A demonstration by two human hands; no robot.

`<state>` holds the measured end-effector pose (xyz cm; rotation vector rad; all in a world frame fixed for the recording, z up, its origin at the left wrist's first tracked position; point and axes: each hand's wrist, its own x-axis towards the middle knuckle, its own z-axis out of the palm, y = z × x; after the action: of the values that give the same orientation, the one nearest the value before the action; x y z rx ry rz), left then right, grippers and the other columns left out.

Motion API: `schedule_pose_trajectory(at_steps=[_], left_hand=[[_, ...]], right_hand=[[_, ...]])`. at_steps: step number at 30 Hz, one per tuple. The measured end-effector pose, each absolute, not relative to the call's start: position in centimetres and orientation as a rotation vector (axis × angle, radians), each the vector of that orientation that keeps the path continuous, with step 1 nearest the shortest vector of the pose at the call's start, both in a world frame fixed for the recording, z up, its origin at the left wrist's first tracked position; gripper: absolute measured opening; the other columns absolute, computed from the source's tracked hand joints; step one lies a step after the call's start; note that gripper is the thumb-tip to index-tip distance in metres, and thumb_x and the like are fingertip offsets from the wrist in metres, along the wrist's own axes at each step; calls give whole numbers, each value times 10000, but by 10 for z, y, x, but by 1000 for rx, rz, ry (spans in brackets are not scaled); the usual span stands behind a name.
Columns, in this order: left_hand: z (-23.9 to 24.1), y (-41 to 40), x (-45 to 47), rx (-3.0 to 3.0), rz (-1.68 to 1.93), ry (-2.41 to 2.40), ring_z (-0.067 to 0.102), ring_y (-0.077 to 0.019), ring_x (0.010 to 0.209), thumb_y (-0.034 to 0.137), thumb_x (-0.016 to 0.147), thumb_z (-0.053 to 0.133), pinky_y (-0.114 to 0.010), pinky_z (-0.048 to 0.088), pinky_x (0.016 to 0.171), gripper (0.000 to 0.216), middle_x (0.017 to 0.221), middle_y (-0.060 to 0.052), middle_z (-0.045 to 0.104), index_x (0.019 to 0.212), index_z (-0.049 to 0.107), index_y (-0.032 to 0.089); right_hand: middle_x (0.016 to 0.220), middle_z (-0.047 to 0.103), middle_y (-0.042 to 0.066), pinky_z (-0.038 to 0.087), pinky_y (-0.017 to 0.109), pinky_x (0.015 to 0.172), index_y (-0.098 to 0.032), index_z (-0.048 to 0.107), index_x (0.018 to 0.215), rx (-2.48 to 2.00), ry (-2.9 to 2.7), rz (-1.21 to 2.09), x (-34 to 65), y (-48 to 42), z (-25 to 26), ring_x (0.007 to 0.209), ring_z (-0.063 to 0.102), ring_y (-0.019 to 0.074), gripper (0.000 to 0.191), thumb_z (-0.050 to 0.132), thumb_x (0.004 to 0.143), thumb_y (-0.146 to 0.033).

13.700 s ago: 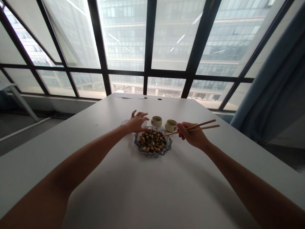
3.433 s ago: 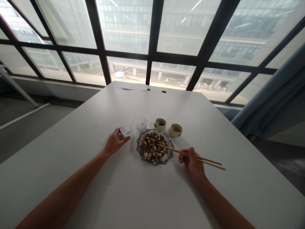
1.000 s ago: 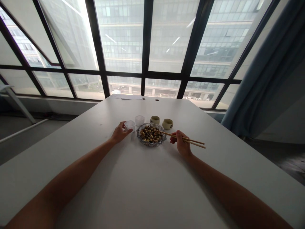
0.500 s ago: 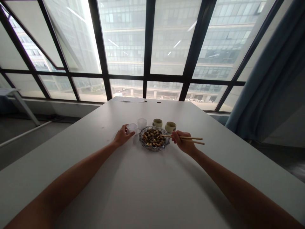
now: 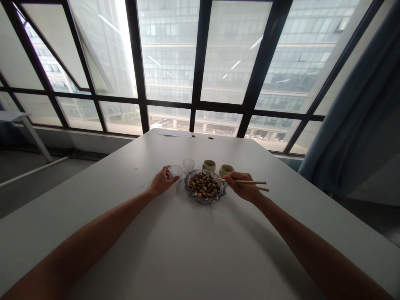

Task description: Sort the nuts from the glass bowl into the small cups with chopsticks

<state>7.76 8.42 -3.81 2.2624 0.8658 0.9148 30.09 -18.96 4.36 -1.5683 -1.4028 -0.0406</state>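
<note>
A glass dish (image 5: 205,198) of mixed nuts and dark seeds sits mid-table. My right hand (image 5: 241,186) is closed on a pair of wooden chopsticks (image 5: 250,185) just right of the dish, with their tips over its right side. My left hand (image 5: 161,182) wraps around a small clear plastic cup (image 5: 175,171) left of the dish. A second clear cup (image 5: 188,164) stands just behind. Two small ceramic cups (image 5: 209,165) (image 5: 225,169) stand behind the dish.
The white table (image 5: 193,250) runs to a large window with dark frames. A sheet of paper (image 5: 170,133) lies at the far edge. A blue curtain (image 5: 356,125) hangs at the right. Another table's corner (image 5: 12,117) shows at the far left.
My right hand has moved slightly in toward the dish, keeping the chopstick tips over the nuts. My left hand stays on the clear cup. The view has shifted a little.
</note>
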Motion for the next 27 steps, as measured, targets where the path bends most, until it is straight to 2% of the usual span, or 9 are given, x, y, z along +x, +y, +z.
schedule_pose_trajectory(at_steps=[8, 15, 27], left_hand=[[-37, 85, 87, 2298, 900, 866, 678, -239, 874, 556, 743, 711, -344, 526, 778, 748, 1025, -101, 692, 1342, 508, 157], [-35, 88, 95, 2319, 894, 827, 686, -247, 876, 558, 737, 721, -346, 532, 762, 736, 1009, -102, 695, 1325, 519, 163], [-30, 83, 90, 2286, 841, 798, 674, -231, 894, 561, 746, 697, -350, 539, 808, 763, 1031, -100, 680, 1345, 487, 139]], right_hand=[[496, 572, 19, 384, 288, 450, -232, 620, 573, -1543, -1438, -34, 305, -184, 34, 454, 498, 151, 454, 621, 882, -566], [550, 614, 25, 432, 280, 471, -219, 649, 640, -1517, -1387, -45, 313, -184, 13, 496, 551, 156, 440, 558, 938, -530], [537, 569, 11, 392, 265, 479, -196, 631, 678, -1549, -1327, -186, 306, -188, -1, 480, 511, 133, 431, 499, 976, -480]])
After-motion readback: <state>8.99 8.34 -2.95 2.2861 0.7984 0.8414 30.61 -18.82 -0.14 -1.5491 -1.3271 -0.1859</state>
